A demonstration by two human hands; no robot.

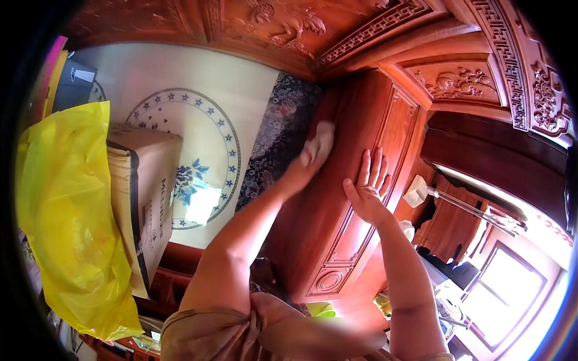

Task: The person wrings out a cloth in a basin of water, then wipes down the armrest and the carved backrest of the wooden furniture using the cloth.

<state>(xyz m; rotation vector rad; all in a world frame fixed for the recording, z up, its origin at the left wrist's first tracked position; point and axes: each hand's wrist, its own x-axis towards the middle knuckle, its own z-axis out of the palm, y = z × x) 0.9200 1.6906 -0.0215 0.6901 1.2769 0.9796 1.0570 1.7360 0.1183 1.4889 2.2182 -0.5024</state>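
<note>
My left hand (306,168) is wrapped round a crumpled pale cloth (324,137), which is against the dark top of a reddish wooden cabinet (346,156). Both hand and cloth are slightly blurred. My right hand (370,191) lies on the cabinet's front edge with its fingers stretched out and the thumb apart, and nothing is in it. Below that hand, the carved front panel (349,243) of the cabinet shows a round relief near its end.
Carved wooden panels (271,27) rise behind the cabinet. To the left, a pale mat (253,78) with a blue flower ring bears a cardboard box (144,198) beside a yellow plastic bag (72,222). A dark patterned cloth (271,126) lies between mat and cabinet. A bright window (509,295) is at right.
</note>
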